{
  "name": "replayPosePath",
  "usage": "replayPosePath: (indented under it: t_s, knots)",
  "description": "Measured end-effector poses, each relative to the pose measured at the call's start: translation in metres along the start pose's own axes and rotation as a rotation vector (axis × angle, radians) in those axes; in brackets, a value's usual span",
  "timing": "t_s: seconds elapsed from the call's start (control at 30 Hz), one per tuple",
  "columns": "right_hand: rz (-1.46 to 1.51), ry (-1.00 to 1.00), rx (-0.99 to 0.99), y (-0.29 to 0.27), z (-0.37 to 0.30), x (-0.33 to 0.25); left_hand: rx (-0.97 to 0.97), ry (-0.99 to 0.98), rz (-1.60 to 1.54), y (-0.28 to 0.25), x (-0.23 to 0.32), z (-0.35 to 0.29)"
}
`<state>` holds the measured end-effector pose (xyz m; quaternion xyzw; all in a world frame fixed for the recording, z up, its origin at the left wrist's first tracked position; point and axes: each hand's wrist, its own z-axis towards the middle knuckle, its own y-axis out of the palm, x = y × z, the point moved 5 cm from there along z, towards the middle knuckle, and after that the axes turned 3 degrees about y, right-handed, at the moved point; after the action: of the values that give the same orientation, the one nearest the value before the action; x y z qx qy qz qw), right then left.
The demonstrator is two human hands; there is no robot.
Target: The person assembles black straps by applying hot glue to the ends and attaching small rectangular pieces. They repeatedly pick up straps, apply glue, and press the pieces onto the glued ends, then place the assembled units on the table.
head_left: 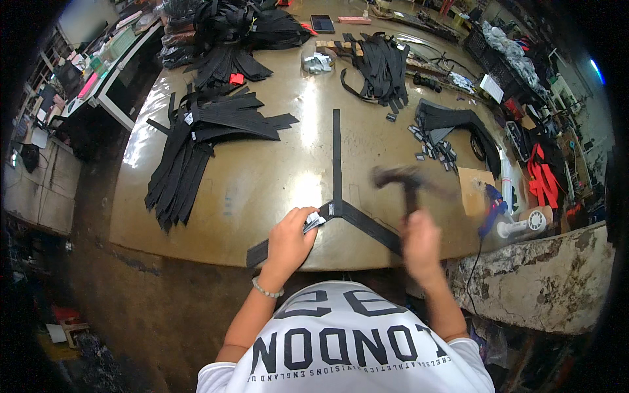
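Observation:
A black webbing strap lies in a Y shape on the table in front of me, one arm pointing away and two spreading toward the near edge. At its junction sits a small printed label. My left hand rests on the near-left arm of the strap, its fingers closed on several small white labels. To the right, my right hand grips a hammer by its handle. Both hammer and hand are smeared by motion, with the hammer head raised above the strap's near-right arm.
Bundles of black straps lie at the left, far middle and right. Small tags are scattered at the right. A tub of labels stands farther back. A blue glue gun and white handheld fan lie near the right edge.

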<state>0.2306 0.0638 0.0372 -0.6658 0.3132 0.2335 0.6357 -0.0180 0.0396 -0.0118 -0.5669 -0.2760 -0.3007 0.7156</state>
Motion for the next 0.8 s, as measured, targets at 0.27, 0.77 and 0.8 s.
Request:
replayPosePath:
  t_s: [0.27, 0.77, 0.8]
  knots:
    - [0.048, -0.385, -0.025, 0.036, -0.019, -0.027, 0.035, 0.073, -0.071, -0.004, -0.002, -0.003]
    - [-0.485, -0.5, 0.464, -0.037, 0.026, 0.025, -0.31, 0.503, 0.298, -0.005, 0.029, 0.018]
    - [-0.357, -0.465, 0.389, -0.032, 0.028, 0.018, -0.23, 0.421, 0.115, -0.01, 0.033, 0.019]
